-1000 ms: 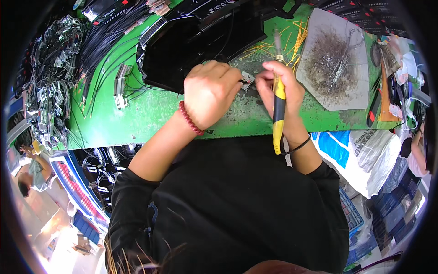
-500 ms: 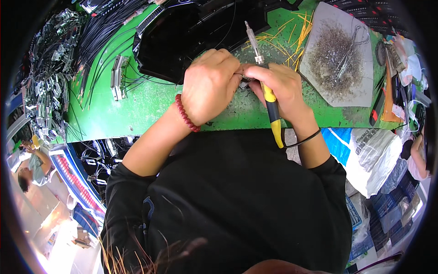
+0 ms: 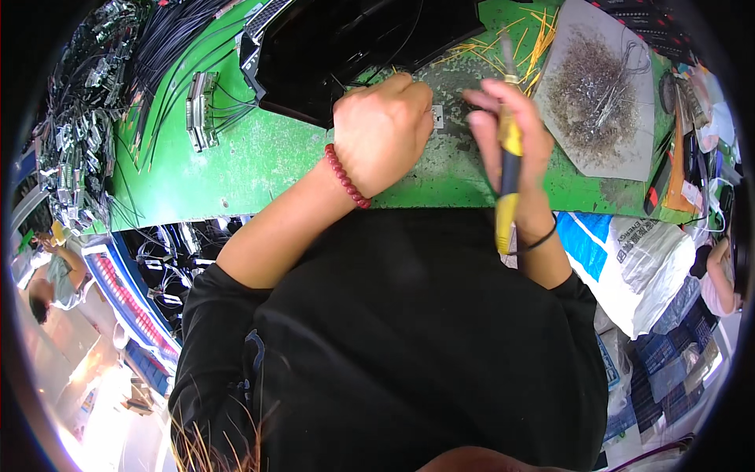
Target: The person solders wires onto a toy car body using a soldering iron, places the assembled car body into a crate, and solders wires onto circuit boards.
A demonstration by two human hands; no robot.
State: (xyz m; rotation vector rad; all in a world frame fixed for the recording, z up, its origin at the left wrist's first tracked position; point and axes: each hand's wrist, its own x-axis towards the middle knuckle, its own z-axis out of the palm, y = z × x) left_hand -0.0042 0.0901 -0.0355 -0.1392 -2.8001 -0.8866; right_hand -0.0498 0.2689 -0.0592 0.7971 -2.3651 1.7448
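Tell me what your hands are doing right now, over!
Left hand fisted, pressing a small metal part on the green bench. Right hand gripping yellow-handled soldering iron. Black tray close behind, yellow wire offcuts scattered nearby.

Green bench (image 3: 259, 169), worn grey at centre. At 12 o'clock, black housing (image 3: 354, 39); at 10, metal connector (image 3: 200, 110) with black wires (image 3: 157, 55); at 1, yellow wire offcuts (image 3: 535, 39); at 2, grey sheet (image 3: 621, 149) heaped with wire scraps (image 3: 586, 90). Small metal part (image 3: 437, 116) at centre.

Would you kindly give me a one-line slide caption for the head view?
Right hand grips a yellow-handled tool while the left hand presses a small metal part on the green workbench.
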